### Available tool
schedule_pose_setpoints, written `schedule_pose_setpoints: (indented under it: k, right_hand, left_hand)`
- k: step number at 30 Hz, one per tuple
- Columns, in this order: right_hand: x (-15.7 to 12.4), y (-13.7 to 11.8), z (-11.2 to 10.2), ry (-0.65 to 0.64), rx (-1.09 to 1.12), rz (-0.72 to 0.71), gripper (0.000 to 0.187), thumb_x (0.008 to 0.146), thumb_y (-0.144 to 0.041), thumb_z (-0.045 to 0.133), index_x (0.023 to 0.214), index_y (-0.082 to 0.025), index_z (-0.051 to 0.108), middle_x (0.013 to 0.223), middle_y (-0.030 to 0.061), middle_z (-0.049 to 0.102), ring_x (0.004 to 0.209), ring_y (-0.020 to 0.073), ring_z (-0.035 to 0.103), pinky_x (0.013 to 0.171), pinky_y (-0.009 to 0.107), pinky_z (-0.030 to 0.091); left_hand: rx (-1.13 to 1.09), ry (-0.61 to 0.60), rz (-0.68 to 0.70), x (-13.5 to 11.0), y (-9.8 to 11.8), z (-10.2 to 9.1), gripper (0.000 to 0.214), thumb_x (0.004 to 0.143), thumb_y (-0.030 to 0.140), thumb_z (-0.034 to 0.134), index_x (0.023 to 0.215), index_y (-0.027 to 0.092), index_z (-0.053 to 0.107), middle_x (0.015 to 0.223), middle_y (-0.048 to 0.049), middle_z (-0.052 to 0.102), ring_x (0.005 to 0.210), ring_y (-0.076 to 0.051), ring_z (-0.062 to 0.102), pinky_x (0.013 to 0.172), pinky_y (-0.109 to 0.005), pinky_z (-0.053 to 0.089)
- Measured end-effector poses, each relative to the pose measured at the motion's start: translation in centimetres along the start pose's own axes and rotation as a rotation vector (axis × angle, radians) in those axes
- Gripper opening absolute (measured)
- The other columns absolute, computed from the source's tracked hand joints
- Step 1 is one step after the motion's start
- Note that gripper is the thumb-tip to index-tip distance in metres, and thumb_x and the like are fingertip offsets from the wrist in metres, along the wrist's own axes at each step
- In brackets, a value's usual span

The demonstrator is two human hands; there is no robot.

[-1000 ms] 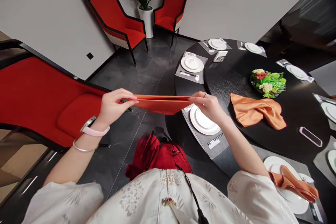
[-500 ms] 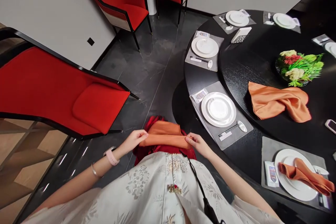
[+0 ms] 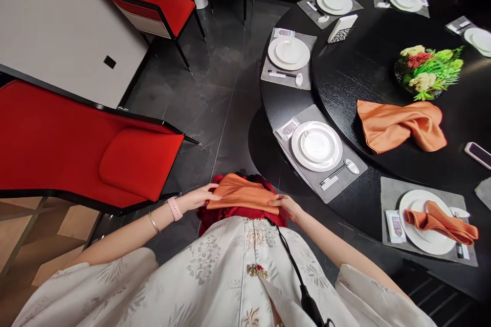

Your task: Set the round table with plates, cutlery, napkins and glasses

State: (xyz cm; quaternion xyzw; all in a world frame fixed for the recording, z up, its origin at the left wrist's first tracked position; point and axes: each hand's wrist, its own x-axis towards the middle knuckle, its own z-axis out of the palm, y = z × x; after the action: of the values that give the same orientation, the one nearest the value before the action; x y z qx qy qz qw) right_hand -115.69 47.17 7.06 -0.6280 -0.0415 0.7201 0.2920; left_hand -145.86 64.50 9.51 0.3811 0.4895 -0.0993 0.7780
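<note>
We are gripping the napkin by opposite ends, left hand and right hand; to avoid creases, we should be pulling evenly

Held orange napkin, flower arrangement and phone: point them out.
Held orange napkin (image 3: 244, 193), head view: middle of its visible face.
Flower arrangement (image 3: 430, 71), head view: green leaves near its middle.
Phone (image 3: 479, 154), head view: its dark screen.

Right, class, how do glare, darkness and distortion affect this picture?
Head view: bright highlights on the white plates nearest the frame's centre; same head view: upper-right corner almost black; head view again: the red chair at left looks stretched, while the held orange cloth shows no strong glare.
</note>
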Motion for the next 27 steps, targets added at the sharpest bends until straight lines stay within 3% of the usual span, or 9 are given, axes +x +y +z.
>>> schedule_pose_setpoints:
  k: [3,6,9,12,16,18,21,24,27]
  right_hand:
    - [-0.3,-1.3,0.2,0.099,0.087,-0.272,0.045,0.052,-0.027,0.081,0.089,-0.019,0.057,0.068,-0.0025,0.057,0.068,0.0142,0.060,0.069,0.027,0.049]
    - [-1.1,-3.1,0.0,0.132,-0.300,-0.605,0.040,0.069,-0.028,0.070,0.107,-0.021,0.059,0.084,0.0013,0.058,0.081,0.0160,0.058,0.079,0.031,0.048]
    - [-1.7,-4.7,-0.5,0.295,-0.699,-0.839,0.020,0.083,-0.027,0.054,0.099,-0.020,0.064,0.093,0.0062,0.056,0.088,0.0190,0.054,0.084,0.036,0.044]
    - [-2.0,-6.0,-1.0,0.386,-0.736,-0.903,0.012,0.081,-0.029,0.057,0.083,-0.018,0.062,0.108,0.0093,0.055,0.104,0.0230,0.050,0.094,0.039,0.038]
    - [-2.4,-7.1,-1.4,0.103,-0.332,-0.651,0.029,0.076,-0.040,0.065,0.070,-0.018,0.049,0.097,0.0045,0.061,0.095,0.0185,0.056,0.085,0.032,0.044]
    - [-2.4,-7.0,-1.4,-0.004,-0.087,-0.475,0.034,0.073,-0.043,0.069,0.072,-0.018,0.046,0.081,0.0000,0.061,0.078,0.0142,0.059,0.073,0.027,0.047]
    - [-2.4,-5.8,-1.2,-0.137,0.124,-0.212,0.033,0.070,-0.038,0.074,0.083,-0.018,0.051,0.085,0.0018,0.064,0.075,0.0132,0.062,0.070,0.025,0.050]
    - [-2.1,-3.5,-0.8,-0.246,0.072,0.093,0.037,0.068,-0.034,0.077,0.089,-0.015,0.054,0.079,0.0042,0.065,0.067,0.0131,0.064,0.062,0.024,0.052]
    - [-1.5,-1.2,-0.5,-0.168,-0.125,0.296,0.038,0.065,-0.033,0.079,0.086,-0.015,0.054,0.057,-0.0024,0.058,0.046,0.0090,0.055,0.044,0.019,0.044]
  left_hand:
    - [0.005,-0.054,0.135,0.6,2.1,-1.2,0.072,0.059,0.037,0.080,0.121,0.017,0.050,0.100,-0.0081,0.065,0.092,-0.020,0.062,0.082,-0.032,0.046]
    - [0.380,0.079,0.465,1.4,4.5,-2.1,0.044,0.069,0.038,0.072,0.106,0.016,0.063,0.093,-0.0061,0.063,0.086,-0.018,0.059,0.079,-0.032,0.046]
    - [0.721,0.269,0.769,1.7,6.5,-2.4,0.020,0.077,0.035,0.064,0.083,0.017,0.069,0.085,-0.0046,0.058,0.080,-0.017,0.055,0.077,-0.030,0.044]
    - [0.780,0.333,0.870,1.5,8.1,-2.2,0.019,0.079,0.035,0.061,0.078,0.017,0.066,0.091,-0.0052,0.058,0.087,-0.018,0.054,0.081,-0.030,0.042]
    - [0.577,0.130,0.654,1.0,9.4,-1.7,0.030,0.081,0.044,0.056,0.076,0.015,0.059,0.075,-0.0012,0.057,0.074,-0.015,0.052,0.071,-0.027,0.042]
    - [0.419,0.037,0.478,0.9,9.5,-1.5,0.034,0.078,0.048,0.058,0.076,0.015,0.057,0.071,0.0005,0.055,0.068,-0.013,0.051,0.064,-0.024,0.040]
    - [0.268,-0.105,0.161,0.9,8.6,-1.7,0.039,0.069,0.051,0.067,0.079,0.015,0.056,0.072,0.0005,0.055,0.066,-0.013,0.052,0.059,-0.023,0.040]
    - [0.311,-0.193,-0.123,0.8,6.5,-2.0,0.044,0.059,0.049,0.075,0.080,0.016,0.054,0.068,0.0023,0.053,0.061,-0.012,0.051,0.054,-0.023,0.041]
    - [0.380,-0.123,-0.183,0.5,4.5,-2.0,0.052,0.053,0.044,0.080,0.089,0.019,0.051,0.069,0.0044,0.053,0.059,-0.012,0.052,0.052,-0.023,0.042]
